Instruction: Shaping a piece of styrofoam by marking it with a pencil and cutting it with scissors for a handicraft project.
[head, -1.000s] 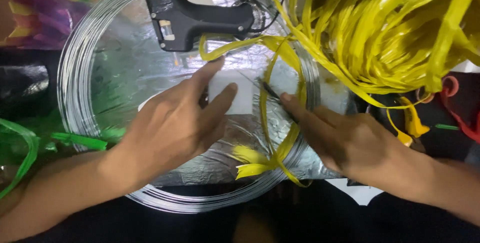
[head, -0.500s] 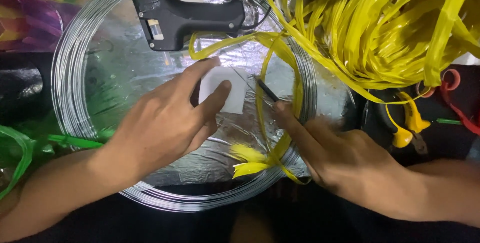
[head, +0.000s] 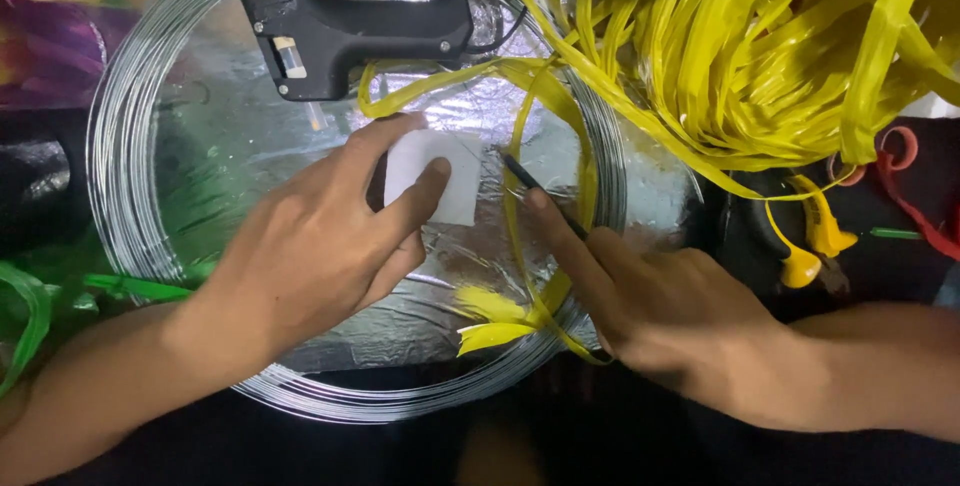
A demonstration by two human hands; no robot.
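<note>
My left hand lies over a small white piece and holds it down on a crinkled foil sheet, with two fingers spread across it. My right hand grips a thin dark tool, its index finger laid along the shaft. The tool's tip sits at the right edge of the white piece. A loop of yellow strip curls around both, and its flared ends lie near my right hand.
A black glue gun lies at the top of the foil. A coil of silver wire rings the work area. A big bundle of yellow strips fills the top right. Yellow-handled pliers lie at the right and green strips at the left.
The view has drifted, so the glue gun and foil sit further left in frame. Both hands stay at the white piece, and the tool tip remains at its right edge.
</note>
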